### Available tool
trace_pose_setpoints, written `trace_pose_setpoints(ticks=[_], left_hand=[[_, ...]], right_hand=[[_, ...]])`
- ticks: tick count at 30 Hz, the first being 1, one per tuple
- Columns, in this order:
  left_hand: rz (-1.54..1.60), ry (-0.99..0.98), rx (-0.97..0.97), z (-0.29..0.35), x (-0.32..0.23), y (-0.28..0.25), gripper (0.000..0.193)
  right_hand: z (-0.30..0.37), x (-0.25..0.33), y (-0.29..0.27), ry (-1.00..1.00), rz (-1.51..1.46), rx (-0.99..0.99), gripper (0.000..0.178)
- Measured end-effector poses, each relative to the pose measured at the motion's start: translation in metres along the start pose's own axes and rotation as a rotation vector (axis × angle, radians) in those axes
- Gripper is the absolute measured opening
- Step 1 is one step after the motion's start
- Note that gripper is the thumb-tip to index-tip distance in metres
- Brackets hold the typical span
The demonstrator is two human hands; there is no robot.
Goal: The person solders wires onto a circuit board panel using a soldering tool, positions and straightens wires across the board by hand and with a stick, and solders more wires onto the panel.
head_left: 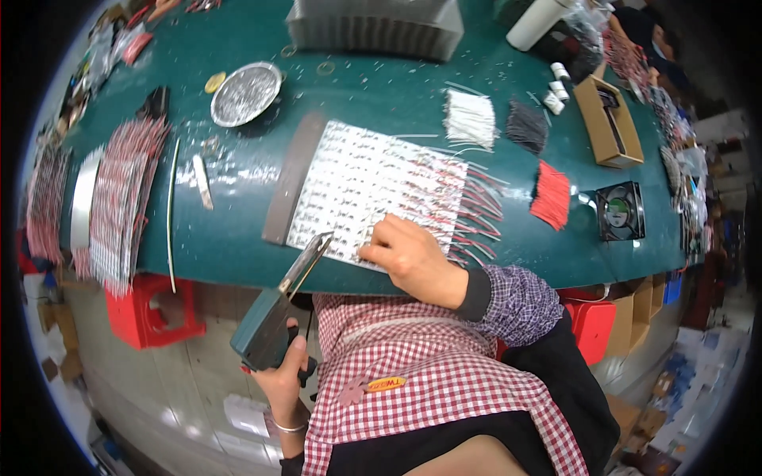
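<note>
A white panel (pixel 349 170) with rows of small dark parts lies on the green table in front of me. Red and white wires (pixel 479 210) stick out past its right side. My left hand (pixel 287 373) is wrapped around the grip of a dark green soldering gun (pixel 266 325), a finger at its trigger. Its slim metal tip reaches the panel's near left part. My right hand (pixel 409 258) rests over the panel's near edge, right of the tip. Its fingers are pinched together; what they hold, if anything, is hidden. A brown board (pixel 290 186) shows along the panel's left side.
Bundled white wires (pixel 469 119), black wires (pixel 526 127) and red wires (pixel 551 194) lie to the right, near a small fan (pixel 620 211) and a cardboard box (pixel 607 123). A metal bowl (pixel 245 94) stands far left. Wired strips (pixel 127 206) are stacked left; a grey bin (pixel 377 28) is behind.
</note>
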State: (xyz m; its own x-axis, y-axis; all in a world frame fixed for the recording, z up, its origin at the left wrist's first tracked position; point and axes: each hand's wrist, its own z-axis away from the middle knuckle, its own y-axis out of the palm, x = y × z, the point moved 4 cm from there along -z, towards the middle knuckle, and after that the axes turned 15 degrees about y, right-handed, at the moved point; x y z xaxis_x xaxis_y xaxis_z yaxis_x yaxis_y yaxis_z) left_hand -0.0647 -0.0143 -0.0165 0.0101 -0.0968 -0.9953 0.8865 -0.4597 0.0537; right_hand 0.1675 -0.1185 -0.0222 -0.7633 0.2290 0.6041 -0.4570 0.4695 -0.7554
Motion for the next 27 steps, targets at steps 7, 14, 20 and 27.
trace_pose_setpoints(ticks=[7, 14, 20, 27], left_hand=[[0.033, 0.051, -0.011, -0.006, -0.015, 0.009, 0.025], [0.159, 0.127, 0.087, -0.015, -0.010, 0.020, 0.020], [0.167, 0.177, 0.025, -0.018, -0.010, 0.020, 0.021], [0.026, 0.458, -0.035, -0.068, -0.066, 0.037, 0.023]], right_hand=[[-0.004, -0.032, -0.080, 0.141, 0.008, -0.141, 0.020], [-0.049, -0.123, -0.113, 0.195, 0.315, -0.417, 0.014], [-0.048, -0.101, -0.110, 0.155, 0.405, -0.479, 0.019], [0.006, -0.077, -0.135, 0.245, 0.122, -0.451, 0.011]])
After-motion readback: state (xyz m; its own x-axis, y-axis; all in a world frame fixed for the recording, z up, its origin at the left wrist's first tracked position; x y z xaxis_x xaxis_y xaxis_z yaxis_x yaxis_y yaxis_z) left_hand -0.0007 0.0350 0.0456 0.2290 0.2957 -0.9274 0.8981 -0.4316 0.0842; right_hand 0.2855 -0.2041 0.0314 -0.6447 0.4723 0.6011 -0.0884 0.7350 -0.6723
